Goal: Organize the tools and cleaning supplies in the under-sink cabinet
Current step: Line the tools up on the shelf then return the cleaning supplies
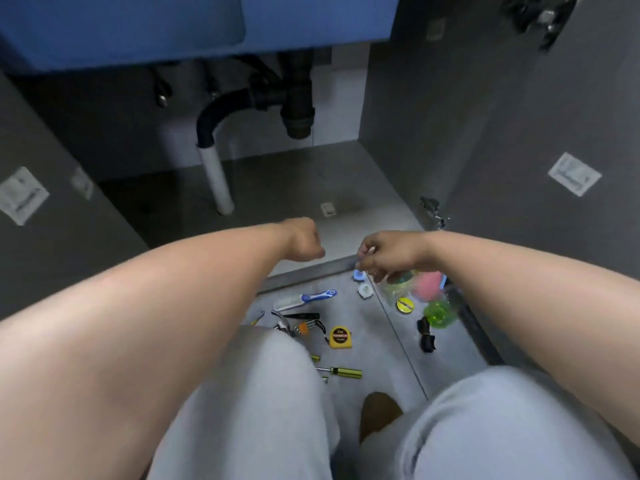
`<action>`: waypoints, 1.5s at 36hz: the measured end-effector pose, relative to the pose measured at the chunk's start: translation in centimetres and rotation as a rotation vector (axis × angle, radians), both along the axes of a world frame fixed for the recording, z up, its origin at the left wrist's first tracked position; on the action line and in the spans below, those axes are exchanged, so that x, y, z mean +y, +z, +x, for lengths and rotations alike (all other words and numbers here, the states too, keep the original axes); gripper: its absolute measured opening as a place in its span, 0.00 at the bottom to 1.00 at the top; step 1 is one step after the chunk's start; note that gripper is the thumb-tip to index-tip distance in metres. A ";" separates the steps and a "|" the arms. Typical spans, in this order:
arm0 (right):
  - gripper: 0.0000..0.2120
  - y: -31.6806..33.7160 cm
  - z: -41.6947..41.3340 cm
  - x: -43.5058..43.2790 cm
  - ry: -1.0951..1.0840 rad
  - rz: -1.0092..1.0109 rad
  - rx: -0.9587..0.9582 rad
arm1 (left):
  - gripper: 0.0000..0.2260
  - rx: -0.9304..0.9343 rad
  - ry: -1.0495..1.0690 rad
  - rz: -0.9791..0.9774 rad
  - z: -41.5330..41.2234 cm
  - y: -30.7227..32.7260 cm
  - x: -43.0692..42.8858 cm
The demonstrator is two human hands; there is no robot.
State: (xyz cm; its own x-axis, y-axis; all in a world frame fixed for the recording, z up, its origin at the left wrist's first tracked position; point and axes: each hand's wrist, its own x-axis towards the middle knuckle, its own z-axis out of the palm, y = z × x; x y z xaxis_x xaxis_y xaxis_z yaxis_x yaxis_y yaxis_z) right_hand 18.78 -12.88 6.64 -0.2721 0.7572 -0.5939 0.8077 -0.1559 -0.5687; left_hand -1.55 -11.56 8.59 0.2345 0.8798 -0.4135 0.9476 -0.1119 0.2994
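Tools [338,337] on floor [381,344], outside cabinet [294,181]

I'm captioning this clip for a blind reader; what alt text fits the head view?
A crouching person reaches both bare arms toward an open grey under-sink cabinet, left hand fisted, right hand curled above a clear bag of green and pink items. A yellow tape measure, blue-and-white brush and yellow-handled screwdriver lie on the grey floor.
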 end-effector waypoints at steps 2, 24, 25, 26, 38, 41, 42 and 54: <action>0.07 0.8 0.8 -1.0 0.016 -0.034 0.000 | 0.15 0.028 -0.012 0.015 0.7 0.6 -1.4; 0.11 -15.7 2.3 -1.2 0.117 -0.150 -0.145 | 0.10 0.049 0.046 -0.213 -4.6 -18.2 -4.3; 0.11 -17.0 2.2 -1.2 0.151 -0.116 -0.161 | 0.10 0.046 0.053 -0.222 -4.9 -19.4 -4.0; 0.12 -18.2 2.0 -1.2 0.188 -0.080 -0.181 | 0.10 0.044 0.056 -0.230 -5.3 -20.5 -3.8; 0.29 -27.1 -1.7 0.9 0.359 0.063 -0.313 | 0.25 0.057 0.264 -0.185 -9.3 -29.4 -2.1; 0.32 -28.5 -3.0 2.8 0.306 0.164 -0.280 | 0.36 0.088 0.344 -0.193 -9.5 -30.5 -1.1; 0.32 -28.7 -3.4 3.4 0.294 0.204 -0.269 | 0.38 0.097 0.377 -0.202 -9.7 -30.6 -0.9; 0.28 -33.5 -9.3 6.1 0.271 0.318 -0.415 | 0.26 0.098 0.412 -0.267 -14.2 -32.6 -2.3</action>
